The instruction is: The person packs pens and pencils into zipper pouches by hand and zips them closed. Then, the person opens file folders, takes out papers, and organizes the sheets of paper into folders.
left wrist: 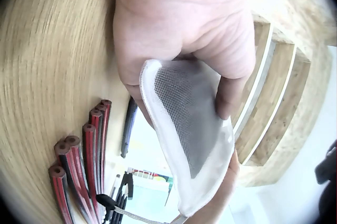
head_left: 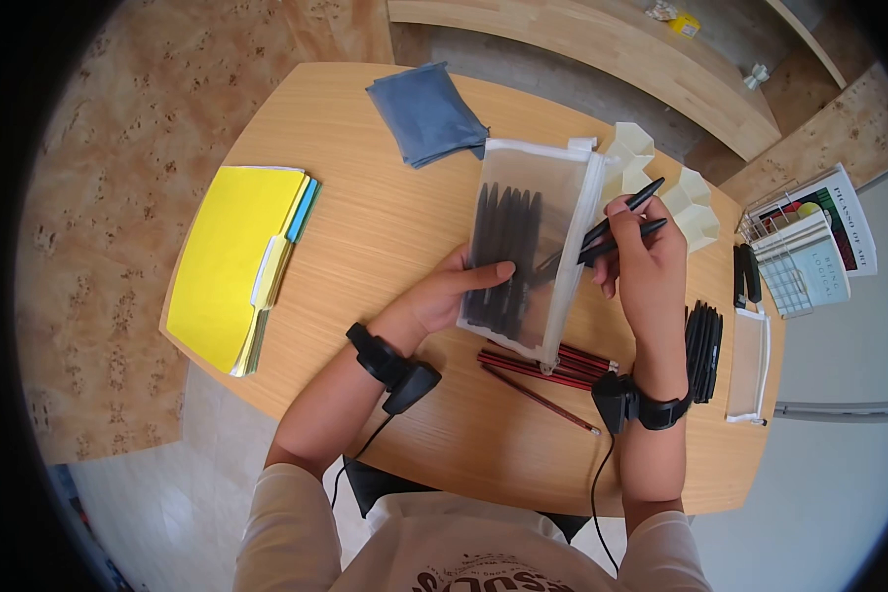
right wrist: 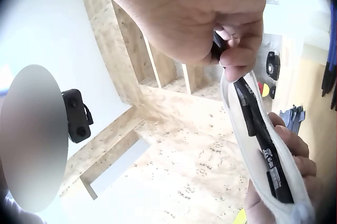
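My left hand (head_left: 449,291) grips a mesh zipper pouch (head_left: 552,168) with white edging, thumb across its front face. Inside the pouch stand several black pens (head_left: 503,247), seen through the mesh. At the pouch's right side my right hand (head_left: 646,261) pinches black pens (head_left: 649,193), their lower ends reaching in through the open zipper side. The right wrist view shows the pens (right wrist: 245,98) slanting down between the pouch's parted white edges (right wrist: 231,113). In the left wrist view the left fingers and thumb bracket the pouch (left wrist: 179,103).
Red-and-black pencils (head_left: 552,365) lie below the pouch. More black pens (head_left: 703,350) and another white-edged pouch (head_left: 748,365) are at the right. Yellow folders (head_left: 231,261) lie left, blue pouches (head_left: 426,113) at the back. Cream hexagonal holders (head_left: 693,207) and a wire rack (head_left: 779,257) with books stand right.
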Tool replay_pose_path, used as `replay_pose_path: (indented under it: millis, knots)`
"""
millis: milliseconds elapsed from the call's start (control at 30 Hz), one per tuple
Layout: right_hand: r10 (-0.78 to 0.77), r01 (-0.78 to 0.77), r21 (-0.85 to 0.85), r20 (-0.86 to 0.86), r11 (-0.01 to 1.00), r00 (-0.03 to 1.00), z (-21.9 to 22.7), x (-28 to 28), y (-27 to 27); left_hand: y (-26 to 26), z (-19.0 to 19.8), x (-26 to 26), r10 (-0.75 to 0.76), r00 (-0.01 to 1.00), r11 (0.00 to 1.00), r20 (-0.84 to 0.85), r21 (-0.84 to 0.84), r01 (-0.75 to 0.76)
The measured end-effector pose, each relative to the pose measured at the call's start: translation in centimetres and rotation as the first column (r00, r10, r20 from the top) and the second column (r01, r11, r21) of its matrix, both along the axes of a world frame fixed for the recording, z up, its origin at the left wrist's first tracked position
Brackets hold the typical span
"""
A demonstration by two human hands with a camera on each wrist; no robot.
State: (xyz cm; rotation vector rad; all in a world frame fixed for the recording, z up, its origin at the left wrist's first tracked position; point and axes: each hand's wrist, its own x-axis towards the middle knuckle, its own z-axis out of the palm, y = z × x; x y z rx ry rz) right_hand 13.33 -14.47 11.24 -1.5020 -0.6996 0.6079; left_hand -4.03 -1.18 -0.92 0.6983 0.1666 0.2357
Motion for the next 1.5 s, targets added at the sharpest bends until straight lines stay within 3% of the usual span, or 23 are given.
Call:
replay_pose_path:
  millis: [167, 233, 333, 467, 533, 633, 767, 900, 967, 1033, 1067, 1133, 1233, 1367, 1433, 1500]
  knots:
    - [0.121, -0.123, -0.121, -0.025, 0.985, 0.992, -0.2, 0.2, -0.1, 0.0, -0.4, 0.1, 0.036, 0.999, 0.998, -0.030, 0.051, -0.034]
    - [0.145, -0.130, -0.200, 0.061, 0.971, 0.988, -0.4, 0.0, -0.2, -0.1, -0.3, 0.1, 0.048, 0.998, 0.997, -0.035, 0.061, -0.046]
    - [0.159, -0.122, -0.194, 0.191, 0.973, 0.969, -0.2, 0.0, -0.4, -0.1, -0.2, 0.1, 0.059, 0.997, 0.996, -0.044, 0.065, -0.056]
    - [0.221, -0.200, -0.154, 0.136, 0.968, 0.966, -0.2, -0.4, -0.5, -0.3, -0.2, 0.2, 0.043, 0.998, 0.997, -0.040, 0.061, -0.041]
    - [0.298, -0.242, -0.207, 0.309, 0.948, 0.903, -0.5, -0.4, -0.5, -0.3, -0.3, 0.3, 0.045, 0.998, 0.996, -0.043, 0.078, -0.042]
    - [0.243, -0.170, -0.201, 0.427, 0.965, 0.871, -0.2, -0.8, -0.2, -0.2, -0.7, 0.2, 0.052, 0.997, 0.994, -0.051, 0.104, -0.047]
    - [0.242, -0.164, -0.203, 0.462, 0.965, 0.853, 0.1, -0.9, -0.1, -0.2, -0.6, 0.2, 0.037, 0.998, 0.991, -0.044, 0.132, -0.031]
    - [0.308, -0.240, -0.195, 0.522, 0.951, 0.796, -0.5, -1.0, -0.2, -0.7, 0.0, 0.1, 0.032, 0.999, 0.990, -0.033, 0.136, -0.027]
    - [0.284, -0.224, -0.175, 0.540, 0.959, 0.792, -0.9, -0.9, -0.1, -1.1, 0.3, 0.1, 0.133, 0.989, 0.971, -0.065, 0.210, -0.116]
    - [0.315, -0.305, -0.128, 0.624, 0.944, 0.715, -1.3, -0.4, -0.3, -1.0, 0.2, -0.1, 0.079, 0.995, 0.981, -0.068, 0.181, -0.065]
    - [0.287, -0.264, -0.132, 0.628, 0.955, 0.723, -1.4, -0.3, -0.5, -0.8, 0.0, -0.2, 0.071, 0.994, 0.987, -0.078, 0.153, -0.059]
    - [0.229, -0.252, -0.101, 0.801, 0.963, 0.554, -1.5, -0.6, -0.4, -0.3, -0.8, -0.3, 0.047, 0.996, 0.985, -0.076, 0.169, -0.034]
    - [0.294, -0.183, -0.231, 0.718, 0.956, 0.631, -1.7, -0.9, -0.8, 0.0, -1.7, -0.5, 0.069, 0.994, 0.983, -0.086, 0.176, -0.053]
    - [0.279, -0.284, -0.097, 0.641, 0.954, 0.715, 1.1, 0.1, -2.5, 0.2, -2.3, -0.4, 0.149, 0.989, 0.985, -0.010, 0.086, -0.147]
    - [0.198, -0.194, -0.073, 0.611, 0.978, 0.766, 2.0, 1.7, -4.7, 0.7, -2.3, -0.8, 0.117, 0.985, 0.993, 0.125, 0.003, -0.118]
    - [0.078, 0.043, -0.208, 0.538, 0.977, 0.840, 2.0, 3.8, -7.8, 1.1, -3.5, -1.3, 0.167, 0.980, 0.986, 0.105, -0.017, -0.166]
